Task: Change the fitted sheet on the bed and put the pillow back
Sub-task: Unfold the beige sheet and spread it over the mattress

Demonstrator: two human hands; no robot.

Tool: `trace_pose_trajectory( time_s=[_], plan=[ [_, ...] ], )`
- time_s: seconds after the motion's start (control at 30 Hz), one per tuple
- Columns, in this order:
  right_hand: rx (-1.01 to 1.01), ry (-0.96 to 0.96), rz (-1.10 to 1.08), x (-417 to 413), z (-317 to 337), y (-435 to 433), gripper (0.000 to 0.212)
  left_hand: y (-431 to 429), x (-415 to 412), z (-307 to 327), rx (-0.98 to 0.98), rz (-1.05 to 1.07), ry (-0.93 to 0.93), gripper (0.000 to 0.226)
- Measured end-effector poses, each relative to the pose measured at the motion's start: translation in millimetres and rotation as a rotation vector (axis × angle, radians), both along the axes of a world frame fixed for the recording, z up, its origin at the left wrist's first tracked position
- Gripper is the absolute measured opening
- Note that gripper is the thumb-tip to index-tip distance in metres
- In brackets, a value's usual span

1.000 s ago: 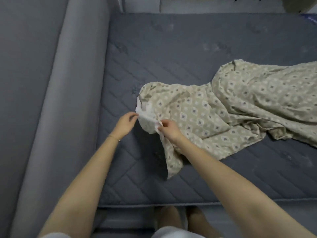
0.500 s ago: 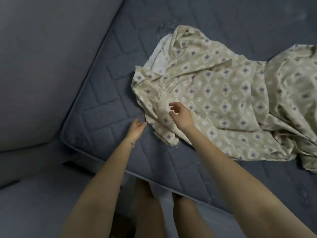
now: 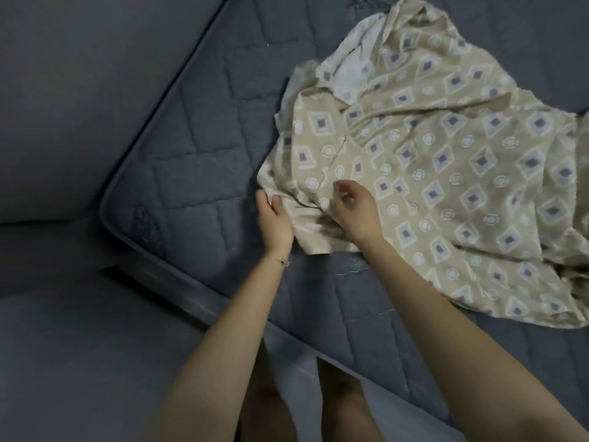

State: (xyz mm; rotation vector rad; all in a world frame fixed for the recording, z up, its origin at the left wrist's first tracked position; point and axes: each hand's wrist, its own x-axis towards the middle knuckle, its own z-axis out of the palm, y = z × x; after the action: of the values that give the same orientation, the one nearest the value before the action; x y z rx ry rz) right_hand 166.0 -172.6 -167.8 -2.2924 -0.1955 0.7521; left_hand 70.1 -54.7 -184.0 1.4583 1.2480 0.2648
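Note:
A beige fitted sheet (image 3: pixel 446 173) with a purple diamond print lies crumpled on the bare dark quilted mattress (image 3: pixel 197 161), its white underside showing at the top. My left hand (image 3: pixel 274 220) grips the sheet's near-left edge, thumb over the fabric. Just to its right, my right hand (image 3: pixel 354 212) sits on the sheet with curled fingers, and a fold is bunched at its thumb side. A tight crease runs between the two hands. No pillow is in view.
The mattress's rounded corner (image 3: pixel 110 215) lies to the left of my hands. A grey padded bed surround (image 3: pixel 73 100) rises beyond it, with a grey ledge (image 3: pixel 79 346) below. My bare legs (image 3: pixel 338 406) stand against the mattress's near side.
The view has closed in on the mattress corner. My left hand went from touching the mattress beside the sheet to gripping the sheet's edge. My right hand stayed on the fabric.

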Motion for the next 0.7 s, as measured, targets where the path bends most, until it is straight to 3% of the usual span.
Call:
trace_pose_trajectory(
  time_s=[0.17, 0.3, 0.47, 0.7],
  plan=[
    [-0.053, 0.023, 0.156, -29, 0, 60, 0.048, 107, -68, 4, 0.170, 0.123, 0.064, 0.013],
    [-0.047, -0.101, 0.282, -53, -7, 116, 0.052, 195, -138, -1, 0.281, 0.244, 0.242, 0.012],
    [-0.044, -0.205, 0.417, -74, -22, 172, 0.060, 251, -218, -16, 0.354, 0.061, 0.387, 0.011],
    [-0.150, -0.147, 0.470, -88, -40, 223, 0.058, 227, -250, -48, 0.339, -0.105, 0.399, 0.020]
  ],
)
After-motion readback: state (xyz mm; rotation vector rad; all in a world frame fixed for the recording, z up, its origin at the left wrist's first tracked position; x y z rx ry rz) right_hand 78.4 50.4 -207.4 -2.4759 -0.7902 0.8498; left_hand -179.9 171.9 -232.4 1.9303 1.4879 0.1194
